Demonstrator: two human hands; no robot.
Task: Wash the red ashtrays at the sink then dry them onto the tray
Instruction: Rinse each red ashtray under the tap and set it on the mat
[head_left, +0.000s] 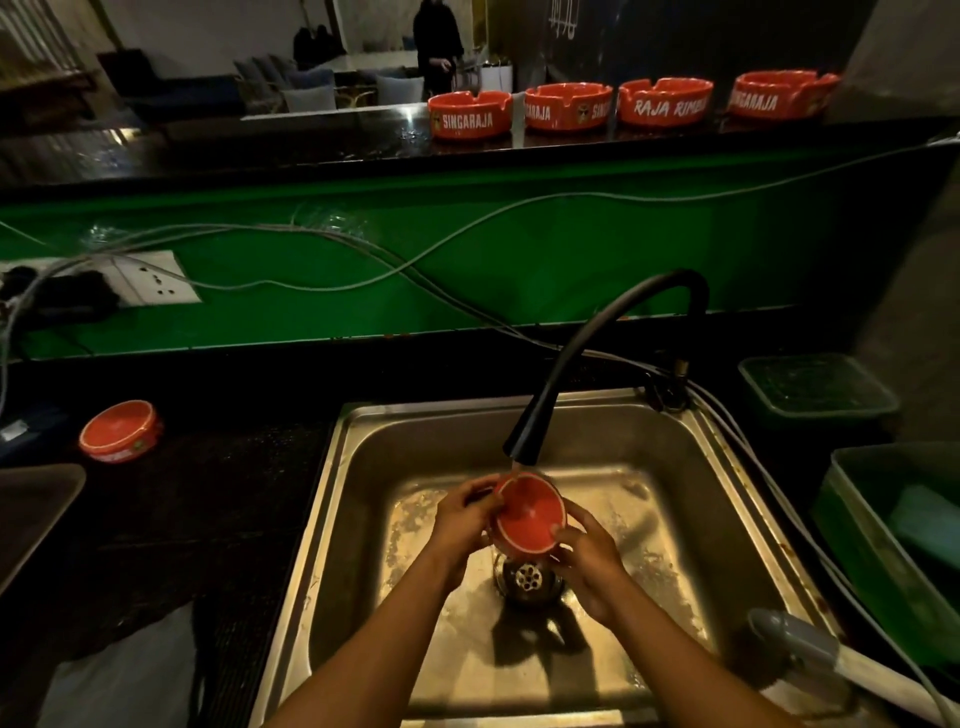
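Over the steel sink (363, 519) I hold a red ashtray (529, 514) tilted toward me, right under the running black faucet (524, 441). My left hand (462, 525) grips its left rim and my right hand (589, 558) grips its lower right rim. Another red ashtray (120, 431) lies upside down on the dark counter to the left. Several red ashtrays (470, 114) stand in a row on the raised bar top at the back. A dark tray's corner (31, 509) shows at the far left.
Cables (363, 260) hang across the green panel behind the sink, near a wall socket (150, 278). Green plastic containers (815, 387) sit right of the sink. A grey handle (795, 642) lies on the sink's right rim. A person stands far behind the bar.
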